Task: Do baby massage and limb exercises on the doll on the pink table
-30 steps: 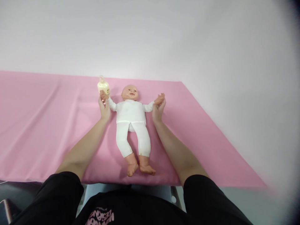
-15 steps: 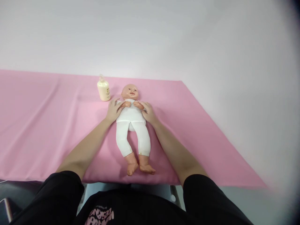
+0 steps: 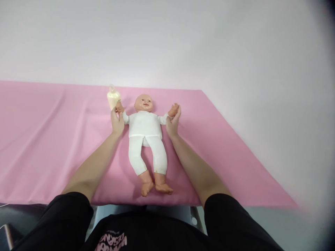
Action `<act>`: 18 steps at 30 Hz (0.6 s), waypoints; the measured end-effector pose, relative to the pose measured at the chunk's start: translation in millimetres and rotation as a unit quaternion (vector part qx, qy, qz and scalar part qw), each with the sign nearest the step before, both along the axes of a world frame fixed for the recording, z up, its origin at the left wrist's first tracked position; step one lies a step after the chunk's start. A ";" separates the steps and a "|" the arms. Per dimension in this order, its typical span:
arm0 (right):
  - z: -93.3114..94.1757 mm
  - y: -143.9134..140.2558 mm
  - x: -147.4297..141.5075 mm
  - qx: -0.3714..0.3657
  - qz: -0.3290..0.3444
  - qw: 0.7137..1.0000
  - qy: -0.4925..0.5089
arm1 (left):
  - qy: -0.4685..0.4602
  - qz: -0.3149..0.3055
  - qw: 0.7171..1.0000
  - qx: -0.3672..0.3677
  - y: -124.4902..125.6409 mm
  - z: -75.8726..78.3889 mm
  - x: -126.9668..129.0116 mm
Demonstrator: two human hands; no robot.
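A baby doll [image 3: 145,129] in a white top and white trousers lies on its back on the pink sheet [image 3: 47,139], head away from me and bare feet toward me. My left hand [image 3: 117,121] holds the doll's arm on the left side, spread outward near a cream bottle [image 3: 112,98]. My right hand [image 3: 172,122] holds the doll's other arm, spread out to the right with its small hand raised.
The cream bottle stands upright just behind my left hand. The pink sheet covers a long table that ends at a front edge near my body and a slanted right edge. A pale wall rises behind. A dark object sits at the bottom left.
Half a second ago both doll arms were folded onto its chest under my hands. Now I have spread them outward again, as they were one second ago.
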State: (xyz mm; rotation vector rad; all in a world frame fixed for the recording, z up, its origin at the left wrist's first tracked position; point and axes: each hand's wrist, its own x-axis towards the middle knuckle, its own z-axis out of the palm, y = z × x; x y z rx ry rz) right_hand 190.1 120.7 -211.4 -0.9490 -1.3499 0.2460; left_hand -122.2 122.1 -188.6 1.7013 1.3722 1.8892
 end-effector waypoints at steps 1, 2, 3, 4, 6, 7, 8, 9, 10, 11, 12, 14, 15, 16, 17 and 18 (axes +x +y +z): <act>-1.8 3.4 2.5 -0.005 -0.006 1.000 0.021 | -0.040 0.005 0.999 -0.008 3.1 -1.4 -2.4; -4.1 7.2 5.3 -0.012 -0.010 0.999 0.043 | -0.078 0.010 0.997 -0.018 6.4 -2.7 -4.9; -7.1 11.2 8.2 -0.020 -0.012 0.998 0.065 | -0.114 0.015 0.993 -0.032 9.8 -4.1 -7.4; -10.7 15.4 11.2 -0.030 -0.015 0.995 0.090 | -0.148 0.021 0.987 -0.051 13.4 -5.6 -9.9; -19.4 23.8 17.3 -0.063 -0.028 0.986 0.153 | -0.208 0.038 0.973 -0.096 20.1 -8.7 -14.6; -24.2 27.8 20.3 -0.087 -0.039 0.977 0.190 | -0.233 0.047 0.965 -0.116 23.1 -10.4 -16.6; -28.9 31.3 23.2 -0.113 -0.051 0.966 0.225 | -0.252 0.055 0.957 -0.130 25.6 -12.1 -18.3; -33.3 34.3 25.8 -0.136 -0.062 0.956 0.254 | -0.265 0.059 0.953 -0.137 27.5 -13.6 -19.6; -37.1 36.6 28.1 -0.150 -0.070 0.948 0.273 | -0.273 0.061 0.950 -0.139 28.8 -14.9 -20.6; -39.9 38.1 29.9 -0.156 -0.074 0.945 0.278 | -0.274 0.060 0.950 -0.137 29.3 -15.7 -21.2; -41.6 38.7 31.2 -0.152 -0.076 0.948 0.269 | -0.267 0.055 0.953 -0.132 29.0 -16.0 -21.2; -40.8 37.2 31.8 -0.128 -0.072 0.962 0.229 | -0.233 0.040 0.965 -0.112 26.0 -15.0 -19.7; -38.2 35.1 31.1 -0.111 -0.066 0.970 0.205 | -0.206 0.030 0.973 -0.096 23.5 -13.8 -18.1; -34.3 32.3 29.5 -0.093 -0.057 0.977 0.183 | -0.174 0.019 0.982 -0.078 20.5 -12.3 -16.0; -29.3 28.8 27.3 -0.075 -0.045 0.983 0.164 | -0.139 0.008 0.989 -0.058 17.1 -10.7 -13.5; -23.7 24.9 24.4 -0.058 -0.032 0.987 0.148 | -0.103 0.001 0.994 -0.038 13.6 -9.0 -10.8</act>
